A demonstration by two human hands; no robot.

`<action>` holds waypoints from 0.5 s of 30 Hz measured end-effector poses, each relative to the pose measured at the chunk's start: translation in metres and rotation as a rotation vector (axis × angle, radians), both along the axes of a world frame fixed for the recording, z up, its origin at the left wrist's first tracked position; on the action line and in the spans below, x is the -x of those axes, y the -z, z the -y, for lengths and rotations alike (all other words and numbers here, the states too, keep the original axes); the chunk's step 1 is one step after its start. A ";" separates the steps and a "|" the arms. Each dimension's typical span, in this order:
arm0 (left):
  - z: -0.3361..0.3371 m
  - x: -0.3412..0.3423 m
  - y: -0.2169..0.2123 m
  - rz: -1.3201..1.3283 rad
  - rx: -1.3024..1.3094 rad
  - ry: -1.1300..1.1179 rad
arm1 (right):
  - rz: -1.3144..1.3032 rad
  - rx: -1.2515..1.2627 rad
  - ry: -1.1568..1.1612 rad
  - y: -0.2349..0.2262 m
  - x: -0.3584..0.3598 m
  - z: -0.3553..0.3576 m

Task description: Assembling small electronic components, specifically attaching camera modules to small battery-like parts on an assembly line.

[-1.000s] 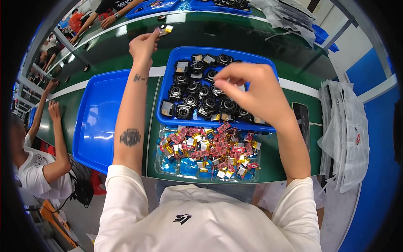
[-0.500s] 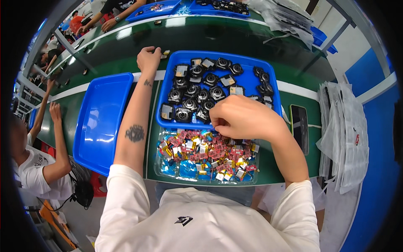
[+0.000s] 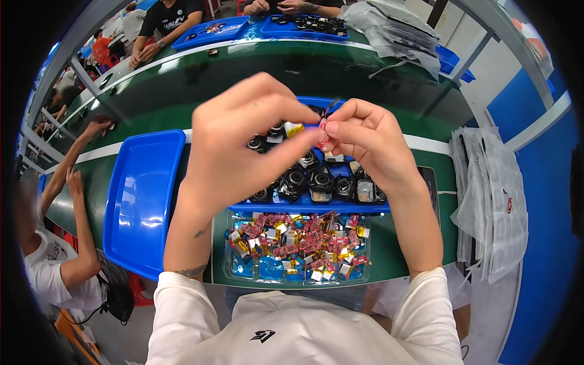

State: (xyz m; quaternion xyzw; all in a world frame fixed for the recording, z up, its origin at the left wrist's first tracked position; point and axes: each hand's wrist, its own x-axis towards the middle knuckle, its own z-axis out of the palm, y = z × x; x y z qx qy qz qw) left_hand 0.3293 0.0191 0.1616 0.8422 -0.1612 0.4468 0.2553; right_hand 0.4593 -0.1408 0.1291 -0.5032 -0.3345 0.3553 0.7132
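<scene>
My right hand [image 3: 371, 137] pinches a small red circuit board [image 3: 323, 135] between thumb and fingers, held up over the blue tray [image 3: 304, 208]. From the other side my left hand [image 3: 243, 143], smeared by motion, closes thumb and forefinger tips on the same board. A yellow-and-white battery piece [image 3: 293, 129] shows in the gap between the left thumb and forefinger; whether it joins the board cannot be told. Beneath both hands, round black watch-like cases [image 3: 320, 179] fill much of the tray, partly hidden. Nearer me, a clear plastic tray [image 3: 228, 267] contains many red boards with yellow-and-white pieces.
An unfilled blue tray [image 3: 143, 207] lies to the left on the green bench. At the right, a phone [image 3: 429, 182] is partly behind my forearm, beside hanging translucent bags [image 3: 493, 194]. Across the bench are co-workers' hands, more blue trays [image 3: 210, 33] and stacked bags [image 3: 395, 36].
My left hand has come back from the far left to meet the right. My right hand has risen from the trays' shared edge with the red board. The view has shifted slightly.
</scene>
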 end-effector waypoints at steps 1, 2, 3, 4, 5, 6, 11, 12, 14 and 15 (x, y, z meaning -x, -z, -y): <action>0.002 -0.001 0.000 -0.014 -0.048 0.031 | -0.015 -0.010 0.022 0.000 0.002 0.000; 0.003 -0.001 0.001 -0.029 -0.082 0.025 | -0.028 -0.021 0.042 0.000 0.004 -0.001; 0.004 -0.003 0.004 -0.044 -0.116 0.020 | -0.041 -0.032 0.063 0.000 0.006 -0.001; 0.004 -0.005 0.007 -0.058 -0.149 0.016 | -0.040 -0.055 0.087 0.000 0.007 0.000; 0.003 -0.005 0.008 -0.053 -0.159 -0.005 | -0.041 -0.084 0.101 -0.001 0.009 -0.002; 0.002 -0.005 0.009 -0.048 -0.169 -0.026 | -0.041 -0.112 0.115 -0.002 0.011 -0.003; 0.002 -0.005 0.008 -0.087 -0.045 0.006 | 0.044 -0.135 0.088 -0.005 0.008 -0.002; 0.002 -0.004 0.007 -0.111 0.033 0.040 | 0.051 -0.136 0.061 -0.006 0.007 -0.002; 0.000 -0.001 0.005 -0.163 0.145 0.086 | 0.113 -0.150 0.029 -0.004 0.004 0.000; -0.002 0.001 0.002 -0.192 0.178 0.097 | 0.145 -0.158 0.014 -0.003 0.003 0.001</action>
